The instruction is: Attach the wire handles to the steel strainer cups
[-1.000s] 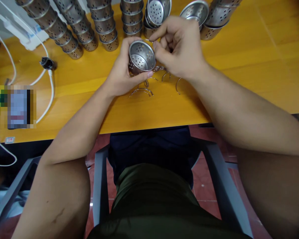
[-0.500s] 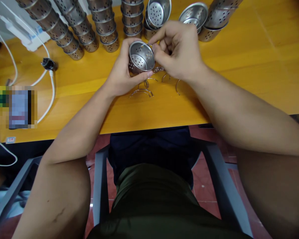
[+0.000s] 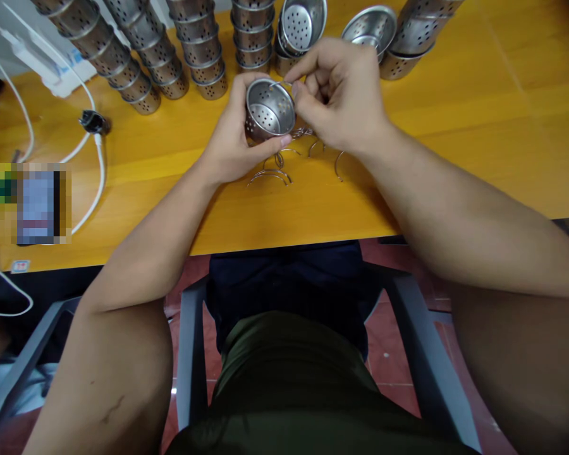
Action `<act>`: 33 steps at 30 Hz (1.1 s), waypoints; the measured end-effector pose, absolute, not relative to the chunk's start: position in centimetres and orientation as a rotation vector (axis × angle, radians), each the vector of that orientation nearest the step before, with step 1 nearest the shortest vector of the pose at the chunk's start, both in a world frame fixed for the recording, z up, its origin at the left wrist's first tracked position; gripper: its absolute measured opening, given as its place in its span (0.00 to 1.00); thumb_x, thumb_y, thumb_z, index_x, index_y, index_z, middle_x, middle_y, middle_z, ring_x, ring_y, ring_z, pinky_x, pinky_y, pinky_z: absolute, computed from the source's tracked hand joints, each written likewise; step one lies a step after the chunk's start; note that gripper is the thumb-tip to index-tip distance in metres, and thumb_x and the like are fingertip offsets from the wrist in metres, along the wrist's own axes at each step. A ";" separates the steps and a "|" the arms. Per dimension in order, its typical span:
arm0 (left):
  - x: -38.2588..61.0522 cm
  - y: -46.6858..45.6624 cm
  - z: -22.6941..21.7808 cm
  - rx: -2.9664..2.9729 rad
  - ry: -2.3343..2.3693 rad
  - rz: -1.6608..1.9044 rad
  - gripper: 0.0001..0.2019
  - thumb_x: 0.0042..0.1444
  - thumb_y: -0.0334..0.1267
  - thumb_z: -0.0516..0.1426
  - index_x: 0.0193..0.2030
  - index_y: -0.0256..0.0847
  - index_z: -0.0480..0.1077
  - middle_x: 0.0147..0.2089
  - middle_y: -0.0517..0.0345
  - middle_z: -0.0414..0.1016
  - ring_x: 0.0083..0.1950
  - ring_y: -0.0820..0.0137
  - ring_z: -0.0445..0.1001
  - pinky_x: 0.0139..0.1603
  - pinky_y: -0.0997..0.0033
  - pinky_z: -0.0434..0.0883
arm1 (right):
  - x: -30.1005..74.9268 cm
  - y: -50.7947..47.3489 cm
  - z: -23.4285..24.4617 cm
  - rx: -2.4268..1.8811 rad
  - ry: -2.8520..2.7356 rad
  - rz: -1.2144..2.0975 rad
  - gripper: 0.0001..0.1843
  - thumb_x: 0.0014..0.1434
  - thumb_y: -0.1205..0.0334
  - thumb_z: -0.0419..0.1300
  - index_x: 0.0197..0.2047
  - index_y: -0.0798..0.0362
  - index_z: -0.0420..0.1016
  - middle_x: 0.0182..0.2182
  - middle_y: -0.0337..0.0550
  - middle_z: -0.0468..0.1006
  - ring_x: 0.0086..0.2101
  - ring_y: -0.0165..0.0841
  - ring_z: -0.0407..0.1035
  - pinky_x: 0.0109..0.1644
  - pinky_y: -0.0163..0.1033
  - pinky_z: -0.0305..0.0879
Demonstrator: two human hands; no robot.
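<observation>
My left hand (image 3: 237, 139) is wrapped round a small perforated metal cup (image 3: 269, 114), tilted so that its open mouth faces me. At the cup's right rim, my right hand (image 3: 344, 95) pinches a thin curved wire (image 3: 279, 83) between thumb and forefinger. The wire's free part reaches over the cup's upper rim; whether it passes through a hole I cannot tell. On the table below the cup lie several loose curved wires (image 3: 270, 175), partly hidden behind my hands.
Stacks of perforated cups (image 3: 208, 57) line the table's (image 3: 478, 145) far side, with a wider perforated bowl (image 3: 370, 30) at the right. Over on the left are a white cable (image 3: 100, 177) with a black plug (image 3: 93, 121), a power strip (image 3: 52, 63) and a blurred-out phone-like object (image 3: 38, 205).
The wire in my right hand has shifted slightly at the cup's upper rim, and more of it shows. My left hand and the cup have hardly moved.
</observation>
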State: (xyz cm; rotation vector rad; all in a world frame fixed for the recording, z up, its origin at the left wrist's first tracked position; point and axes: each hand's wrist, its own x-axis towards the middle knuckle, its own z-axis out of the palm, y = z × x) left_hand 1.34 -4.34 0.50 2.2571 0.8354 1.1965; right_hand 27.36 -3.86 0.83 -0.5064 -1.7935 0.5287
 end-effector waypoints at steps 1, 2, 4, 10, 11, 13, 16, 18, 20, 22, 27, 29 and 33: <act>1.3 -4.3 0.5 2.263 0.822 1.205 0.37 0.64 0.61 0.78 0.78 0.74 0.76 0.66 0.52 0.90 0.76 0.32 0.86 0.75 0.19 0.87 | 27.4 -4.0 1.0 -0.528 -1.791 0.531 0.07 0.76 0.70 0.71 0.51 0.46 0.87 0.29 0.31 0.65 0.25 0.33 0.53 0.33 0.41 0.52; 1.3 -4.3 0.4 2.266 0.798 1.221 0.37 0.65 0.61 0.78 0.78 0.73 0.76 0.67 0.52 0.90 0.76 0.32 0.87 0.74 0.20 0.87 | 27.4 -4.2 1.2 -0.569 -1.794 0.531 0.07 0.77 0.69 0.71 0.51 0.46 0.87 0.29 0.31 0.65 0.26 0.33 0.53 0.34 0.41 0.53; 1.3 -4.3 0.3 2.264 0.730 1.248 0.36 0.66 0.60 0.78 0.77 0.72 0.76 0.69 0.52 0.89 0.75 0.32 0.87 0.72 0.21 0.88 | 27.4 -4.8 1.6 -0.713 -1.815 0.522 0.07 0.76 0.68 0.71 0.52 0.44 0.87 0.30 0.32 0.66 0.26 0.35 0.54 0.35 0.42 0.56; 2.0 -5.1 0.4 2.249 0.699 1.338 0.35 0.66 0.58 0.81 0.74 0.67 0.76 0.70 0.51 0.88 0.72 0.34 0.88 0.71 0.27 0.88 | 26.8 -6.6 3.0 -0.936 -1.840 0.500 0.15 0.69 0.70 0.74 0.54 0.40 0.87 0.32 0.34 0.73 0.29 0.40 0.63 0.40 0.45 0.70; 2.1 -5.2 0.4 2.249 0.737 1.348 0.34 0.66 0.58 0.82 0.73 0.66 0.76 0.69 0.51 0.88 0.71 0.36 0.88 0.71 0.29 0.88 | 26.7 -6.8 3.1 -0.962 -1.842 0.507 0.16 0.69 0.70 0.75 0.53 0.40 0.87 0.32 0.35 0.74 0.30 0.40 0.66 0.41 0.45 0.73; 2.1 -5.4 0.5 2.251 0.802 1.344 0.33 0.66 0.56 0.83 0.71 0.65 0.76 0.67 0.52 0.89 0.70 0.37 0.89 0.69 0.31 0.89 | 26.4 -7.0 3.4 -1.022 -1.845 0.536 0.17 0.67 0.72 0.74 0.51 0.40 0.87 0.33 0.35 0.76 0.31 0.40 0.69 0.43 0.44 0.76; 1.8 -5.2 0.3 2.278 0.763 1.332 0.36 0.63 0.55 0.85 0.72 0.65 0.76 0.66 0.52 0.89 0.68 0.36 0.89 0.66 0.30 0.89 | 26.1 -7.2 3.6 -1.066 -1.829 0.580 0.17 0.67 0.74 0.73 0.50 0.40 0.89 0.33 0.35 0.76 0.31 0.39 0.69 0.42 0.43 0.76; 1.8 -5.0 -0.1 2.297 0.721 1.313 0.36 0.64 0.57 0.84 0.73 0.65 0.76 0.66 0.51 0.89 0.66 0.37 0.89 0.64 0.30 0.88 | 26.2 -7.1 3.6 -1.030 -1.817 0.606 0.16 0.68 0.73 0.72 0.49 0.41 0.90 0.32 0.36 0.75 0.30 0.38 0.67 0.41 0.43 0.73; 1.9 -4.7 -0.6 2.288 0.709 1.316 0.34 0.68 0.63 0.82 0.72 0.63 0.77 0.65 0.51 0.90 0.62 0.40 0.89 0.61 0.32 0.88 | 26.5 -7.1 3.7 -0.954 -1.806 0.639 0.13 0.70 0.71 0.71 0.49 0.42 0.92 0.34 0.36 0.78 0.30 0.37 0.66 0.40 0.43 0.71; 2.2 -4.3 -1.2 2.224 0.674 1.406 0.34 0.70 0.75 0.78 0.70 0.61 0.79 0.61 0.51 0.90 0.57 0.43 0.89 0.57 0.35 0.88 | 27.1 -7.1 3.9 -0.901 -1.809 0.718 0.08 0.76 0.65 0.73 0.51 0.42 0.94 0.35 0.37 0.81 0.30 0.36 0.68 0.38 0.43 0.70; 1.9 -2.7 -2.5 2.133 0.601 1.462 0.40 0.70 0.92 0.70 0.68 0.65 0.83 0.56 0.55 0.90 0.51 0.50 0.85 0.51 0.39 0.85 | 28.8 -6.8 4.4 -0.675 -1.888 0.985 0.18 0.79 0.37 0.86 0.52 0.41 0.97 0.34 0.38 0.84 0.30 0.35 0.72 0.39 0.43 0.78; 1.5 -2.3 -2.6 2.156 0.592 1.424 0.41 0.71 0.93 0.68 0.69 0.63 0.83 0.56 0.55 0.89 0.50 0.50 0.85 0.50 0.40 0.86 | 29.0 -6.5 4.4 -0.563 -1.902 1.028 0.25 0.75 0.30 0.89 0.51 0.42 0.97 0.35 0.38 0.84 0.32 0.34 0.74 0.42 0.42 0.83; 1.1 -3.2 -1.5 2.177 0.520 1.411 0.37 0.72 0.86 0.73 0.70 0.62 0.83 0.56 0.55 0.90 0.51 0.48 0.89 0.50 0.41 0.88 | 28.6 -6.0 4.0 -0.419 -1.912 1.051 0.34 0.76 0.24 0.88 0.49 0.47 0.92 0.34 0.35 0.81 0.31 0.30 0.72 0.44 0.38 0.82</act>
